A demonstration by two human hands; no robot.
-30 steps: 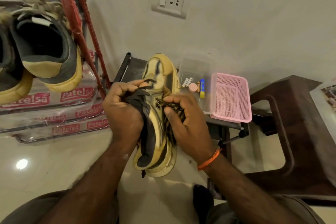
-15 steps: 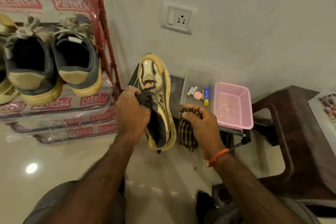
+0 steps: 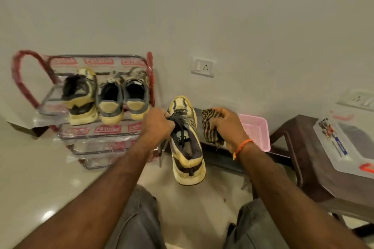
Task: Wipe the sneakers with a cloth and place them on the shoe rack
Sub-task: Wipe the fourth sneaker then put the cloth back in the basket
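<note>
My left hand (image 3: 158, 122) grips a worn yellow and grey sneaker (image 3: 187, 147) by its dark laces and tongue, heel towards me, held in the air in front of a low dark stand. My right hand (image 3: 224, 125) clutches a crumpled brown striped cloth (image 3: 210, 125), a little to the right of the sneaker and apart from it. To the left stands the red-framed shoe rack (image 3: 149, 70), wrapped in printed plastic. Three similar sneakers (image 3: 109, 101) sit side by side on its top shelf, heels facing me.
A pink plastic basket (image 3: 256, 133) sits on the low dark stand (image 3: 214, 155) behind my right hand. A brown plastic stool (image 3: 299, 159) at the right carries a clear lidded box (image 3: 348, 143). A wall socket (image 3: 202, 66) is above. My knees are at the bottom over a glossy floor.
My right hand has drawn the cloth off the sneaker and to the right. My left hand has turned the sneaker heel-down. My view has pulled back, showing the whole rack.
</note>
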